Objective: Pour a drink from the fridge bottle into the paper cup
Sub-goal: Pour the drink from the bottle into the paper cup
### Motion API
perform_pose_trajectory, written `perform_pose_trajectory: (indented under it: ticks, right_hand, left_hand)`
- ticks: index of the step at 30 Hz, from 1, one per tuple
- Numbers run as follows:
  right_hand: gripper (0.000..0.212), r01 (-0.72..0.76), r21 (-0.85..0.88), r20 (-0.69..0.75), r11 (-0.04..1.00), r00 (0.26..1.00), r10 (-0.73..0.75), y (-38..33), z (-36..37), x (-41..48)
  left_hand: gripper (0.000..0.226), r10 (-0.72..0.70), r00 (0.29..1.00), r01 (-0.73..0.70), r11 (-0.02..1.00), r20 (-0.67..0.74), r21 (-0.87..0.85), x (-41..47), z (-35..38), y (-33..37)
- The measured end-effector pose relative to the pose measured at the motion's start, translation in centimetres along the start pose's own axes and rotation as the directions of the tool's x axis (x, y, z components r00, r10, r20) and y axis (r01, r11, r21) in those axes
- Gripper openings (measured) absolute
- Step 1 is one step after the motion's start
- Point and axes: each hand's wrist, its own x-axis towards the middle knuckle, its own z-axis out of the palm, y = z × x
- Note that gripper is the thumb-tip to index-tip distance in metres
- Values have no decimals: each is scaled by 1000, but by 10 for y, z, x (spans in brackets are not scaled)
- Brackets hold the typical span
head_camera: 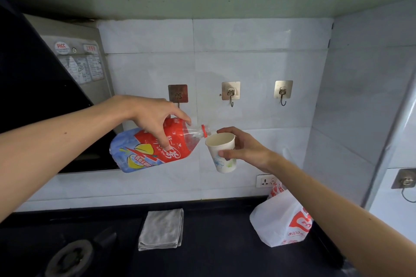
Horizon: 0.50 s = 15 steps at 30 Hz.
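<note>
The bottle (155, 147) is tipped nearly flat in the air, its open mouth at the rim of the paper cup (221, 152). The left hand (155, 117) grips the bottle; the right hand (244, 148) holds the cup. Below, a folded cloth (162, 229) and a plastic bag (279, 220) lie on the dark desk (213, 243).

A single wide-angle head-worn view — it faces the tiled wall (258, 63) straight on from close by, with the dark counter (213, 236) along the bottom edge.
</note>
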Motion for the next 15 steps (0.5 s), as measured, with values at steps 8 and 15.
perform_pose_trajectory:
  ticks: [8, 15]
  right_hand:
    - [54, -22, -75, 21, 997, 1000, 23, 4, 2, 1]
    - [54, -25, -61, 5, 998, 1000, 26, 10, -1, 5]
  left_hand:
    - [91, -16, 1000, 15, 999, 27, 49, 3, -1, 2]
    - [89, -3, 999, 0, 998, 51, 62, 8, -2, 1]
